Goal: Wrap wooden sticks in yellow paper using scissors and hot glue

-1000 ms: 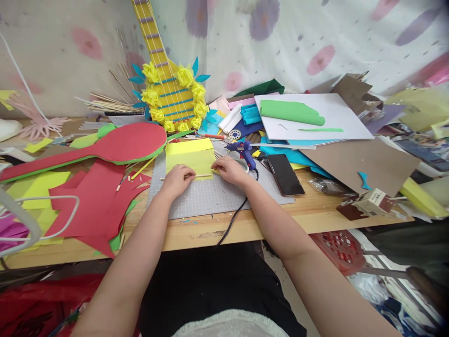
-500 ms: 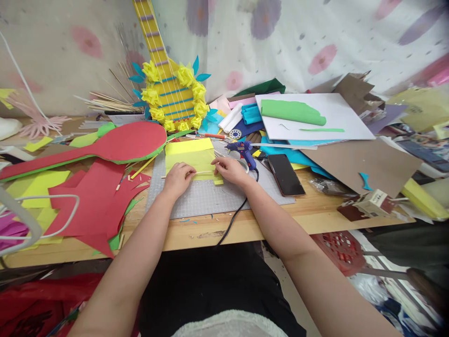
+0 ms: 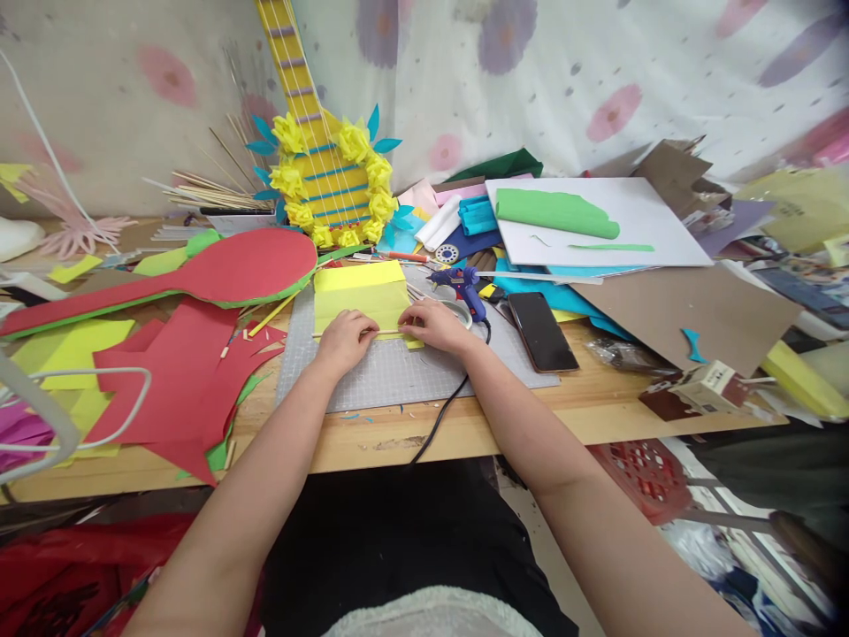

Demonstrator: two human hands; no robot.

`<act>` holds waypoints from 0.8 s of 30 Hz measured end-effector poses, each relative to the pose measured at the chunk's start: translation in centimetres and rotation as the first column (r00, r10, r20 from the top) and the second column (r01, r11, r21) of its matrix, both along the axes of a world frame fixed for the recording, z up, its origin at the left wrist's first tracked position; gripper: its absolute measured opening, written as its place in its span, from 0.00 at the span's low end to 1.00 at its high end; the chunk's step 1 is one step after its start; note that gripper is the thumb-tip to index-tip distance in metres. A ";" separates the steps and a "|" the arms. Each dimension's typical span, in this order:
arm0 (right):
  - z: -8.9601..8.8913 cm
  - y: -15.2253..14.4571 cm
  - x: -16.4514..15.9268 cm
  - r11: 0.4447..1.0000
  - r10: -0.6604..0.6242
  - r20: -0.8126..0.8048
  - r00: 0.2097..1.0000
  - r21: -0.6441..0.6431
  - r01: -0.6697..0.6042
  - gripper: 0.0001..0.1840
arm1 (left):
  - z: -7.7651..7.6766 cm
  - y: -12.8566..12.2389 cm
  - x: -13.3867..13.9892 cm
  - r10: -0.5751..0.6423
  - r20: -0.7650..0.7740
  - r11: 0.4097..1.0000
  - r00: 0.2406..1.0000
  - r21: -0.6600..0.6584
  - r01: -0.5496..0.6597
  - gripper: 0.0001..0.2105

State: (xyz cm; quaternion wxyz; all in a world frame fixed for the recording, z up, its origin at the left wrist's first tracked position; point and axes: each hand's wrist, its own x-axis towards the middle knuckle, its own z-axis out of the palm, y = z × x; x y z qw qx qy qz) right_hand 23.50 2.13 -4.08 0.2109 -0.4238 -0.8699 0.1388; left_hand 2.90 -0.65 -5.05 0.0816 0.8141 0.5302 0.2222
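Observation:
A sheet of yellow paper [image 3: 362, 298] lies on the grey cutting mat [image 3: 371, 380], with a folded-looking brighter band along its far edge. Across its near edge runs a thin pale stick [image 3: 388, 333]. My left hand [image 3: 346, 341] is closed on the stick toward its left end, fingertips pressed down at the paper. On the other side my right hand [image 3: 434, 324] pinches the stick near the paper's right corner. Small yellow strips [image 3: 415, 344] show just below the right fingers. The fingers hide parts of the stick.
A blue glue gun [image 3: 464, 287] sits behind my right hand, its black cord hanging over the table edge. A phone [image 3: 542, 331] lies to the right. Left are a red paddle shape [image 3: 256, 265] and red paper [image 3: 176, 380]. A yellow flowered guitar shape [image 3: 335, 177] stands behind.
My left hand has slid slightly right along the stick, closer to the right hand, its fingers more curled. The right hand has hardly moved. The whole view has shifted a little.

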 end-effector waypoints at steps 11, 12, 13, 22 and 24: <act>0.3 0.0 0.0 1.000 0.005 0.035 0.999 -0.015 -0.004 0.03 | 0.4 -0.2 -0.3 0.039 0.099 0.999 0.994 -0.021 -0.037 0.07; 0.3 0.1 0.0 1.000 0.009 0.035 0.999 -0.016 -0.009 0.03 | 0.4 -0.2 -0.4 0.053 0.112 0.999 0.992 -0.018 -0.051 0.07; 0.4 0.1 0.1 1.000 0.011 0.038 0.999 -0.017 -0.011 0.03 | 0.5 -0.1 -0.5 0.070 0.124 0.998 0.990 -0.013 -0.069 0.06; 0.0 0.3 0.0 0.998 -0.043 0.009 0.999 -0.038 0.043 0.07 | 0.1 0.3 -1.3 0.019 0.096 0.999 0.995 -0.050 -0.014 0.05; 0.0 0.3 0.0 0.995 -0.094 -0.044 0.995 -0.049 0.092 0.09 | -0.1 0.4 -1.3 -0.021 0.090 0.998 0.996 -0.060 0.027 0.04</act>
